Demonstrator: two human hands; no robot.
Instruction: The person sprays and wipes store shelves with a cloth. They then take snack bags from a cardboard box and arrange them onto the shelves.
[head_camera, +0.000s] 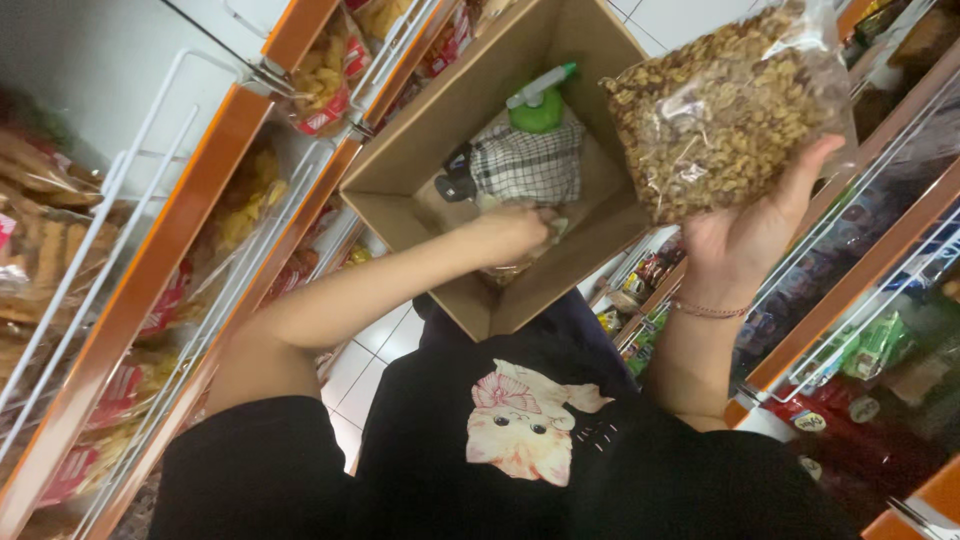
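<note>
While the right hand (745, 235) cradled a clear bag of walnuts (725, 105) from below at the upper right of the frame, fingers spread and curled up around its lower edge, I had the left hand (515, 232) reaching down into the open cardboard box (400, 170) at centre. That hand looked closed on something pale near the box's near wall, though I could not tell what it gripped. Deeper in the box lay a checked cloth bundle (528, 165), a green spray bottle (538, 105) and a small dark item (455, 185). To my judgement, doing this well meant keeping the bag level so it did not slump off the palm, and clearing a flat spot beside the cloth bundle. Snack shelves (190, 250) with orange rails flanked both sides, close in.
</note>
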